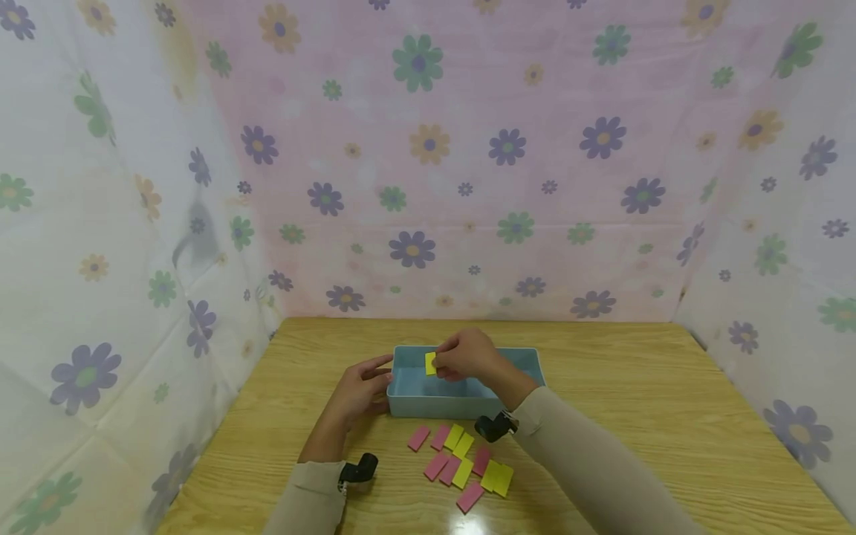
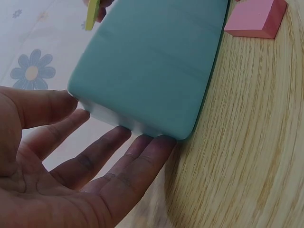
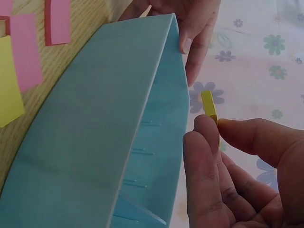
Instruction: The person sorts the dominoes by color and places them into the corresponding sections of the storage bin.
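A light blue rectangular bin (image 1: 435, 406) stands on the wooden table. Against its left end my left hand (image 1: 359, 390) rests its fingertips, fingers extended; the left wrist view shows these fingers (image 2: 128, 175) touching the end wall. My right hand (image 1: 468, 355) is over the bin and pinches a yellow rectangular block (image 1: 430, 363) between thumb and fingers. In the right wrist view, the yellow block (image 3: 209, 105) is seen edge-on, above the bin's rim. Several pink blocks (image 1: 470, 497) and yellow blocks (image 1: 463, 473) lie flat in front of the bin.
The wooden table (image 1: 622, 416) extends on both sides of the bin. Behind it hangs a flowered cloth (image 1: 468, 282), with more such cloth at left and right. Black wrist cameras (image 1: 360, 469) are strapped to both wrists.
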A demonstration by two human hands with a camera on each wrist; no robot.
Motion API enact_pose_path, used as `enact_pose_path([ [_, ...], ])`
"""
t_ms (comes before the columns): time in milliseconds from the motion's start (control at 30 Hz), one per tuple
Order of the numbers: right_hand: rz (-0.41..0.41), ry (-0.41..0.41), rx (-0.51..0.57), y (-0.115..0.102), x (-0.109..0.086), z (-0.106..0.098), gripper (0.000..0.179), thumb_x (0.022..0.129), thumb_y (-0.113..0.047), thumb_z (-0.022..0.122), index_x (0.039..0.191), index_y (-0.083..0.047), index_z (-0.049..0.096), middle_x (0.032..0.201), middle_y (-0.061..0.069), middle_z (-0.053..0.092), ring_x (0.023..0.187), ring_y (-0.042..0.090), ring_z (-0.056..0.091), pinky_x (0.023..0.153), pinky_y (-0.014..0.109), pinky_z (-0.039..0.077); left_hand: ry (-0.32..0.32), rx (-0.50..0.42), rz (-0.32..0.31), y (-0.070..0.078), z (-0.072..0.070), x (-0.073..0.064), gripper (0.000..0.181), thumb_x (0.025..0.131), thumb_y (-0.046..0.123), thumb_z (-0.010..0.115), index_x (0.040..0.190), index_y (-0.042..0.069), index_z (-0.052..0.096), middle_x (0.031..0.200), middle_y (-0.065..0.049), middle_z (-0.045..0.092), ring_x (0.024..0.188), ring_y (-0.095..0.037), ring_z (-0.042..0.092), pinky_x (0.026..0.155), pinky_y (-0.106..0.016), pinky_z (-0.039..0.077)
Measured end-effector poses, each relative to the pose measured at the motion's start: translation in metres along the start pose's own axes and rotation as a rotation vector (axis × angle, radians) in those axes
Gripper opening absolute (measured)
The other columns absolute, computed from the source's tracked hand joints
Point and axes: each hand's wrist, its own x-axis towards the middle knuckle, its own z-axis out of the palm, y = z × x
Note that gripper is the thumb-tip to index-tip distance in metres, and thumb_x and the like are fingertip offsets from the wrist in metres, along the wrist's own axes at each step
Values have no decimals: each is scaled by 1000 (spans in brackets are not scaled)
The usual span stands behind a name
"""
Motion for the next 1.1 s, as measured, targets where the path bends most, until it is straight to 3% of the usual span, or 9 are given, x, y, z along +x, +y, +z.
enact_pose_path([
  [433, 31, 18, 28, -4, 18, 16, 19, 89, -9, 80, 104, 2, 78, 87, 11, 79, 75, 22, 78, 69, 38, 65, -7, -23, -8, 0, 0, 0, 48, 104, 14, 63, 151, 19, 56, 148, -23, 56, 122, -38, 67, 85, -56, 61],
  [733, 50, -1, 35, -3, 29, 27, 16, 88, -7, 80, 99, 4, 79, 83, 13, 78, 75, 24, 78, 80, 47, 63, -10, -21, -6, -1, 1, 2, 49, 104, 14, 63, 152, 18, 55, 150, -25, 54, 124, -43, 65, 87, -57, 60],
  [1100, 76, 15, 56, -4, 33, 37, 9, 86, -1, 78, 92, 6, 78, 82, 17, 78, 75, 27, 79, 78, 47, 64, -12, -17, -6, -1, 0, 1, 49, 103, 14, 63, 151, 19, 56, 149, -24, 56, 124, -41, 65, 85, -55, 61],
])
